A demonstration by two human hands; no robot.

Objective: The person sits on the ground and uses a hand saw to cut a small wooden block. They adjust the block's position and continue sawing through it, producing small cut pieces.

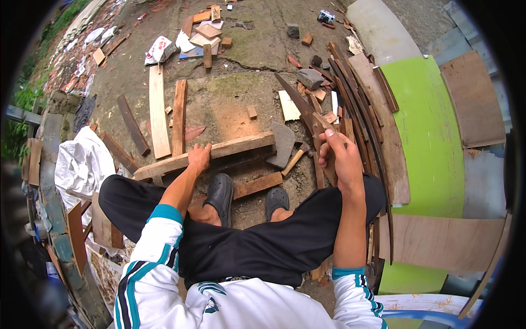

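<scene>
Steady the plank (238,146), crosswise beyond the shoes (220,196), under the half-curled left hand (199,157), fingers well clear of the saw (297,100) that the right hand (341,158) holds, loosely closed, off to the right.

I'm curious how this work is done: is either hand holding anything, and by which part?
The right hand holds a saw by its wooden handle. The left hand rests on a plank; whether it grips is unclear.

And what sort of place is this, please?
Probably an outdoor yard used for woodworking: a handsaw in the right hand, a hammer lying nearby, and wooden offcuts scattered around.
</scene>
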